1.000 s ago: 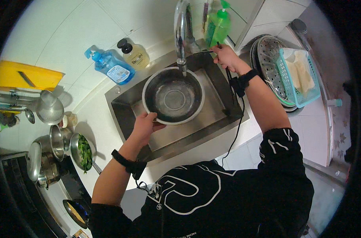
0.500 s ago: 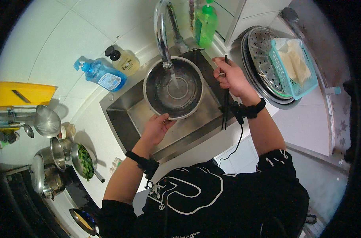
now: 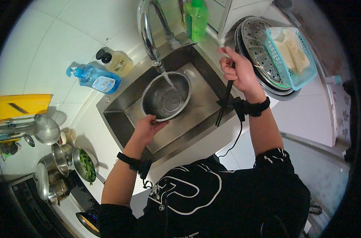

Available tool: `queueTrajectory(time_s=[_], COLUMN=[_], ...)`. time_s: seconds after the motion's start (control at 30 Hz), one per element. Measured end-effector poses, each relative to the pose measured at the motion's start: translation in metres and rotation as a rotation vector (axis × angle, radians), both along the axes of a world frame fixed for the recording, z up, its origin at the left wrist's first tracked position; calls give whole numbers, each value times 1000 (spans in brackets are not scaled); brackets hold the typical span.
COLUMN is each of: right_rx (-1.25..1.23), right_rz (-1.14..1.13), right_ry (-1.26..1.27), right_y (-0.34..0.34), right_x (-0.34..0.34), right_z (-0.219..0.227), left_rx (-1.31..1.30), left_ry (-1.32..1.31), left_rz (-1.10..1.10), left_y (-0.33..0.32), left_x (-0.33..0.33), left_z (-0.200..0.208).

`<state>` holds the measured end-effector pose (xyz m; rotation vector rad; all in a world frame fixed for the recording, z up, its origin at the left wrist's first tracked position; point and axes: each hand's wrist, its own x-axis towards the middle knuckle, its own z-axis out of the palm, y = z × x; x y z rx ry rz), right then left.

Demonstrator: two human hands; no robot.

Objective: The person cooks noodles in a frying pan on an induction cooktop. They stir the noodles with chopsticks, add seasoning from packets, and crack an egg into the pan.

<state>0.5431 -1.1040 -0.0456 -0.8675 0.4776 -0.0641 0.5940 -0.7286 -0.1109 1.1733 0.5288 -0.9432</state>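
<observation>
My left hand (image 3: 146, 130) grips the near rim of a round metal bowl (image 3: 153, 97), thumb over the edge. The bowl is tilted inside the steel sink (image 3: 196, 123), under the running faucet (image 3: 148, 43). A stream of water (image 3: 169, 80) falls into it, and some water lies at its bottom. Over the sink's right side, my right hand (image 3: 239, 71) is closed around a pair of dark chopsticks (image 3: 224, 104), which point down toward me. They are apart from the bowl.
Blue (image 3: 99, 79) and yellowish (image 3: 120, 63) pump bottles stand left of the faucet, a green bottle (image 3: 197, 22) behind it. At right are stacked steamer trays (image 3: 254, 43) and a turquoise basket (image 3: 295, 77). A pan of greens (image 3: 85, 164) sits at left, near the stove.
The bowl has gone lower into the sink and tilted, with my left hand still on its rim. My right hand has shifted slightly right with the chopsticks. The whole view has shifted a little.
</observation>
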Motion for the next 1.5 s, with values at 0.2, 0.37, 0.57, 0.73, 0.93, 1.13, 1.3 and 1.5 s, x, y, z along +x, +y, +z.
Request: queueTrajectory(time_s=[0.2, 0.37, 0.57, 0.73, 0.93, 1.13, 1.3, 1.5], right_rx=[54, 63, 67, 56, 22, -62, -2, 4], right_rz=[-146, -168, -155, -152, -163, -12, 170, 200], right_ry=[-44, -42, -54, -59, 1, 142, 200, 179], right_y=[-13, -16, -14, -13, -8, 8, 13, 8], right_x=[-2, -1, 0, -5, 1, 45, 81, 122], right_z=[2, -2, -4, -3, -8, -30, -42, -39], left_rx=[-94, 12, -23, -128, -55, 155, 63, 176], left_ry=[-78, -302, -126, 12, -225, -482, -157, -205], left_rz=[-2, 52, -5, -44, -69, -61, 54, 72], left_y=[1, -9, 0, 10, 0, -15, -5, 22], left_x=[-15, -8, 4, 3, 1, 3, 9, 0], left_z=[-19, -11, -5, -17, -19, -3, -2, -8])
